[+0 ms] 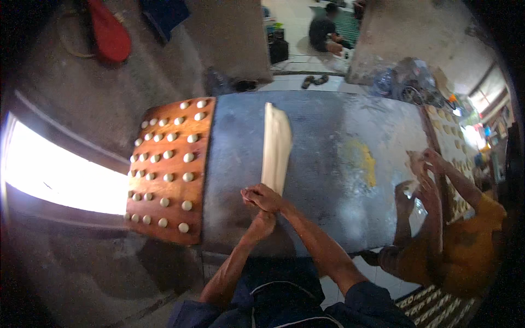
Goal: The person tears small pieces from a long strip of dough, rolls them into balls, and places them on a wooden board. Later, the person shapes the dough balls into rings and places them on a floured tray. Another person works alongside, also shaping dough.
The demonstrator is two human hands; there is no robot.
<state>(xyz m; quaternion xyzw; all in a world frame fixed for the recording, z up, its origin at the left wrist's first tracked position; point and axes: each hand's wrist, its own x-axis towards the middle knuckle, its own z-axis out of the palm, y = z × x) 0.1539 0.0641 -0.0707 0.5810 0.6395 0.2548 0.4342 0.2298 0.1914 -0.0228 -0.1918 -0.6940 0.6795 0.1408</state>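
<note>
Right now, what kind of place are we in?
Probably a small bakery or dough workshop: a long dough strip lies on the worktable, and small round pieces sit in rows on a wooden board.

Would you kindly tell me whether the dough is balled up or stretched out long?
Stretched out long: the pale dough lies as a narrow strip on the table, its near end at the right hand.

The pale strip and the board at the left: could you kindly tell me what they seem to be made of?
Pale strip: probably soft dough, mostly matte, judging by its smooth lengthwise creases. Board: likely wood, slightly glossy, given its orange-brown colour and sheen.
</note>
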